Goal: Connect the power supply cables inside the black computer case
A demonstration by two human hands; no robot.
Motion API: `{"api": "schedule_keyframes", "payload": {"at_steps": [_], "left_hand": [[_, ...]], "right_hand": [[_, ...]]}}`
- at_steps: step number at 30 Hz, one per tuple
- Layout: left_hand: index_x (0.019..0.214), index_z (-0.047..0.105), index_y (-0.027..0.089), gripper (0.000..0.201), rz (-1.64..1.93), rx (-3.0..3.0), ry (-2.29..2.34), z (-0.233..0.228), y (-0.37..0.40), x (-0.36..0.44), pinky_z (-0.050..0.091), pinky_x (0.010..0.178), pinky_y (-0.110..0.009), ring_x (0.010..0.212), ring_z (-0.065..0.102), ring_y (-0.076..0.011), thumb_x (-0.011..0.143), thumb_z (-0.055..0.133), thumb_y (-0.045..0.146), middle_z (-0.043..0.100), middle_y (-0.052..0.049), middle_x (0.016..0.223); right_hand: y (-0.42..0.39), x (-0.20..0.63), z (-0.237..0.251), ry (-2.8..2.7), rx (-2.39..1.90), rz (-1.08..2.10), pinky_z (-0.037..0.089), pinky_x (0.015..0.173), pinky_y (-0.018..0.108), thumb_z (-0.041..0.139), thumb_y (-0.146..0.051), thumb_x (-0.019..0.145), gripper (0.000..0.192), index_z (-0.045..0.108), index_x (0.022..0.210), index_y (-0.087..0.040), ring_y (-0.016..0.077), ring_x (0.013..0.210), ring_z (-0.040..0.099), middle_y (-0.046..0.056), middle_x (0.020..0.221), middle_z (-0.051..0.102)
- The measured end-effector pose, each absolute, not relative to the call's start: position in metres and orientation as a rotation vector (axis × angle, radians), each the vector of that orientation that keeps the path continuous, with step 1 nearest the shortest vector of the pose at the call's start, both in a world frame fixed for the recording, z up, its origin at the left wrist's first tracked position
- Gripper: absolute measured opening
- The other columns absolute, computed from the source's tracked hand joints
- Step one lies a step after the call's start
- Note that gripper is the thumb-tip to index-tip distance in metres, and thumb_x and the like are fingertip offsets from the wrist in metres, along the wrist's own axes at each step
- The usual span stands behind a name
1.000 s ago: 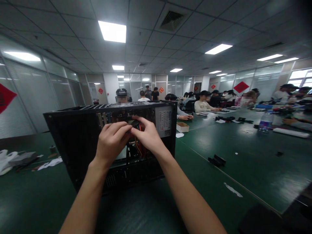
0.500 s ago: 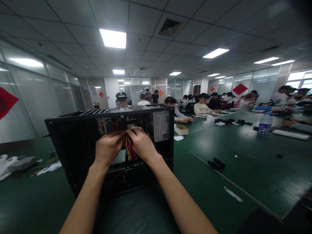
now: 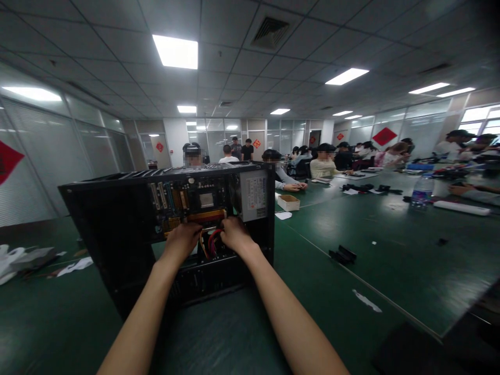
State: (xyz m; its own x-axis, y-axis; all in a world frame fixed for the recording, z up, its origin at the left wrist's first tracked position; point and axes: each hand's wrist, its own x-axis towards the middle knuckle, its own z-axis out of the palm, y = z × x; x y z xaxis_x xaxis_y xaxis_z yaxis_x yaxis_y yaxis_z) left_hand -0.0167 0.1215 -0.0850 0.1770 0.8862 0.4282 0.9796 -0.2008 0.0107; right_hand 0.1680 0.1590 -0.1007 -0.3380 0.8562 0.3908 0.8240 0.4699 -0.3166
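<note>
A black computer case (image 3: 97, 179) stands open toward me on the green table. Inside it are a motherboard (image 3: 195, 183) with orange and yellow slots and a silver power supply (image 3: 254, 197). My left hand (image 3: 183, 239) and my right hand (image 3: 235, 234) are at the board's lower edge, fingers bent and closed. A thin pale strip (image 3: 211, 227) spans the gap between them; its kind and whether both hands grip it are unclear. Red and yellow power cables (image 3: 211, 245) hang just below, between the hands. My fingertips are mostly hidden.
Right of the case are a small open box (image 3: 289, 202), a black plastic part (image 3: 342, 255), a torn white strip (image 3: 366, 300) and a water bottle (image 3: 422, 190). White plastic and a grey block (image 3: 35, 259) lie left. Several people sit around the table beyond.
Both hands have moved down from in front of the motherboard and apart, uncovering its middle. The view has shifted slightly.
</note>
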Motion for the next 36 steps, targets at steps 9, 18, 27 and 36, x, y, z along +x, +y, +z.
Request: {"api": "schedule_keyframes", "payload": {"at_steps": [9, 18, 27, 36], "left_hand": [[0.111, 0.074, 0.022, 0.032, -0.495, -2.332, -1.726, -0.09, 0.136, -0.015, 0.048, 0.091, -0.03, 0.105, 0.067, -0.0233, 0.088, 0.053, 0.018, 0.073, -0.009, 0.114], [0.104, 0.077, 0.02, 0.031, -0.326, -2.307, -1.7, -0.087, 0.146, -0.013, 0.049, 0.086, -0.031, 0.1, 0.067, -0.025, 0.088, 0.051, 0.016, 0.072, -0.011, 0.106], [0.099, 0.074, 0.018, 0.03, -0.177, -2.242, -1.712, -0.083, 0.142, -0.008, 0.049, 0.078, -0.032, 0.094, 0.068, -0.0257, 0.09, 0.045, 0.016, 0.07, -0.013, 0.102], [0.096, 0.071, 0.018, 0.027, -0.163, -2.261, -1.716, -0.082, 0.148, -0.011, 0.049, 0.078, -0.031, 0.096, 0.069, -0.0251, 0.09, 0.045, 0.016, 0.072, -0.013, 0.105]], "right_hand": [[0.157, 0.167, -0.101, -2.25, -1.365, 0.152, 0.05, 0.081, 0.027, 0.059, -0.019, 0.085, 0.023, 0.073, 0.101, -0.011, 0.0243, 0.101, 0.068, 0.017, 0.106, 0.072], [0.158, 0.166, -0.1, -2.262, -1.354, 0.146, 0.051, 0.078, 0.028, 0.06, -0.017, 0.081, 0.022, 0.074, 0.097, -0.011, 0.0258, 0.097, 0.069, 0.018, 0.102, 0.073], [0.158, 0.164, -0.101, -2.279, -1.332, 0.136, 0.053, 0.077, 0.03, 0.062, -0.02, 0.08, 0.027, 0.073, 0.102, -0.01, 0.0284, 0.095, 0.07, 0.02, 0.104, 0.073], [0.16, 0.163, -0.102, -2.318, -1.288, 0.124, 0.053, 0.079, 0.029, 0.061, -0.017, 0.08, 0.027, 0.073, 0.104, -0.009, 0.0278, 0.096, 0.07, 0.019, 0.105, 0.072]]}}
